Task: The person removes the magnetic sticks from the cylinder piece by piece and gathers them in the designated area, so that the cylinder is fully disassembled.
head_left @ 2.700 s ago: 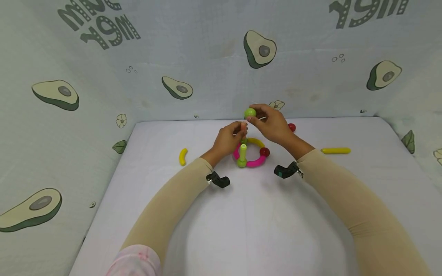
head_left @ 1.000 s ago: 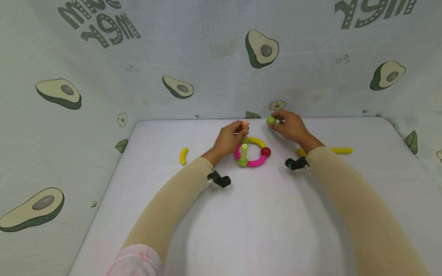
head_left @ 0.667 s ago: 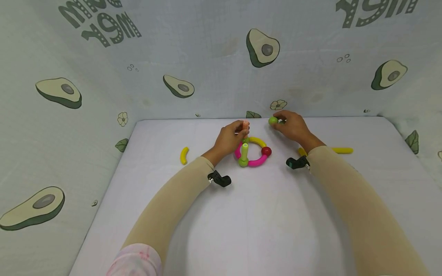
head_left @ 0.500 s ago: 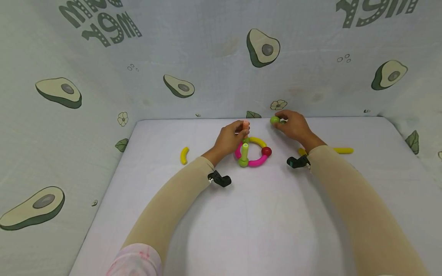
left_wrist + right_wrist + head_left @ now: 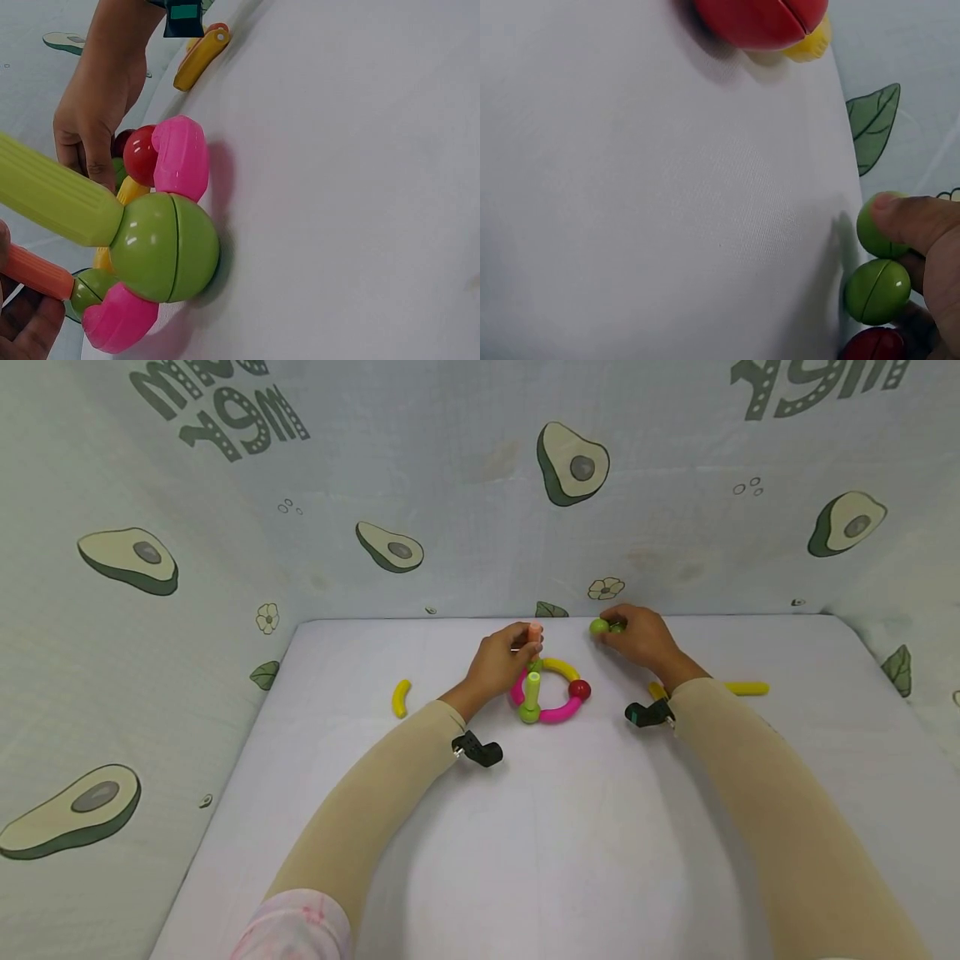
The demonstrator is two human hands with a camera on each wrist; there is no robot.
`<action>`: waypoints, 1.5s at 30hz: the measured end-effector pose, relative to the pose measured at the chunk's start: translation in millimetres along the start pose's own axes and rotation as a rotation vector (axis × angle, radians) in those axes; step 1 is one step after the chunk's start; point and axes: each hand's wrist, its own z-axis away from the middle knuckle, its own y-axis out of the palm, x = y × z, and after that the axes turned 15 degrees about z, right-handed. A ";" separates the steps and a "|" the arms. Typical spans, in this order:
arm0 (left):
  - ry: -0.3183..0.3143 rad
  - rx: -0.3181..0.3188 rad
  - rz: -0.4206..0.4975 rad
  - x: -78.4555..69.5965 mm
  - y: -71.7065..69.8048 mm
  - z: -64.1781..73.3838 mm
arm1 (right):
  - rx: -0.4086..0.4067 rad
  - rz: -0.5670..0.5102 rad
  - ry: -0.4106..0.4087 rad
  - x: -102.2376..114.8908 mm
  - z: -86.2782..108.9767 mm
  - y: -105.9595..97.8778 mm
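My left hand [image 5: 498, 662] pinches an upright orange stick [image 5: 39, 271], whose lower end meets a green ball [image 5: 91, 289] of a ring on the table. This ring joins curved pink pieces [image 5: 558, 712], a curved yellow piece [image 5: 561, 667], a red ball [image 5: 580, 691] and green balls. From its near green ball [image 5: 165, 247] rises a light green stick [image 5: 532, 692]. By the table's far edge, my right hand [image 5: 637, 633] holds a green ball [image 5: 877, 225] between thumb and fingers. Another green ball [image 5: 877, 291] and a dark red ball [image 5: 875, 345] lie right beside it.
A curved yellow piece [image 5: 401, 699] lies left of the ring on the white table [image 5: 525, 843]. A straight yellow stick [image 5: 747, 688] lies to the right. Another yellow piece [image 5: 657, 691] is partly hidden by the right wrist. Printed cloth [image 5: 480, 485] hangs behind the far edge.
My right hand has carried the green ball from beside the orange stick rightward and down to the table's far edge, near the other balls. The left hand has stayed almost still.
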 end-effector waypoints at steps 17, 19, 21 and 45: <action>-0.033 0.003 0.019 -0.1 2.1 -1.7 | 0.038 0.046 0.007 -0.7 1.5 2.3; -0.037 0.006 0.016 0.2 1.9 -1.9 | 0.024 0.045 -0.001 2.0 3.9 0.1; -0.043 0.009 0.008 1.2 1.9 -1.8 | 0.004 0.038 -0.014 5.4 7.2 -2.4; -0.022 0.028 -0.081 17.5 -17.9 31.0 | -0.048 -0.004 -0.258 53.0 68.3 -2.0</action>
